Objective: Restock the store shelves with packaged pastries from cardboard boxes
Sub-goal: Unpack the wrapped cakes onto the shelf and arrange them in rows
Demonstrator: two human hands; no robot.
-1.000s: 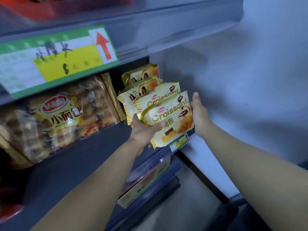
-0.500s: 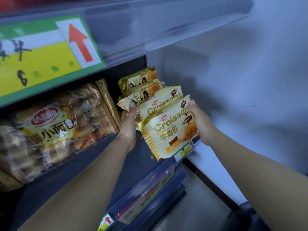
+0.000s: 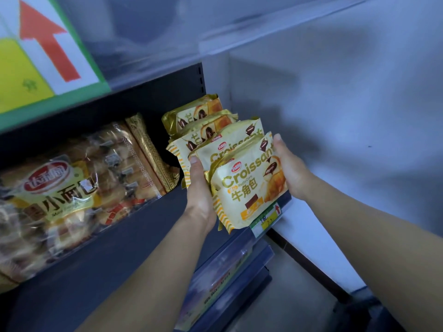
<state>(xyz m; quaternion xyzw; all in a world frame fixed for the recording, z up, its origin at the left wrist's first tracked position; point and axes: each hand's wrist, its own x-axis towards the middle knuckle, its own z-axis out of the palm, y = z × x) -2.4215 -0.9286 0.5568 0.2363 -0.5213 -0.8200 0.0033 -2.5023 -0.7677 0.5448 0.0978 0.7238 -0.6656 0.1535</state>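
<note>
L hand (image 3: 200,188) & R hand (image 3: 291,172), both flat, press front croissant pack (image 3: 249,191) from 9 & 3 o'clock; bread-roll bag (image 3: 72,188) further toward 9 on the shelf (image 3: 119,248).

I'm standing in a shop, facing tiers of dark grey metal shelves (image 3: 100,255) stocked with packaged baked goods. A front-to-back row of identical yellow foil croissant packets (image 3: 247,190) fills one lane. Beside it lie clear plastic bags of small bread rolls (image 3: 62,188) with a red brand logo. Under the croissants, the shelf edge holds a small green, yellow and white price label (image 3: 269,218) with a red arrow and handwritten marks. On the shelf edge above is a large green-bordered paper sign (image 3: 48,58), also with a red arrow.
</note>
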